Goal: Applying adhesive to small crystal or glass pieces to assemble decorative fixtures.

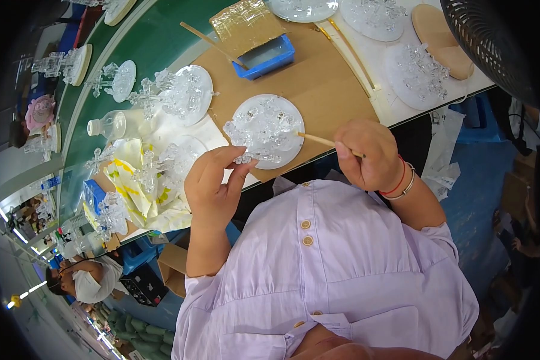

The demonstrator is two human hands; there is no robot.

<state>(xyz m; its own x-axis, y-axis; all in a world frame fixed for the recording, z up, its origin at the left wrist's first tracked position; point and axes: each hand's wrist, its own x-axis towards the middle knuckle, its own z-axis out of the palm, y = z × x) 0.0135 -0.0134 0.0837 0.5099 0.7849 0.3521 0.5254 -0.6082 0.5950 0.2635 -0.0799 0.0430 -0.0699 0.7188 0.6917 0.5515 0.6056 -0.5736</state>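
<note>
A round white base [293, 155] carrying a cluster of clear plastic pieces [264, 129] lies on the brown cardboard in front of me. At its near left edge, the thumb and forefinger of my left hand [213, 183] pinch one of the clear plastic pieces. My right hand [367, 155] is closed round a thin wooden stick [318, 140]. The stick points left, and its tip reaches the right side of the clear cluster. Whether the tip touches a piece, I cannot tell. A red cord and a bracelet circle my right wrist.
A blue tray [264, 67] stands beyond the base, with a brown-taped box [246, 27] behind it and another stick [213, 43] leaning on its rim. Similar clear models [192, 96] stand left and right. A clear bottle [117, 125] lies left; a black fan [492, 48] is far right.
</note>
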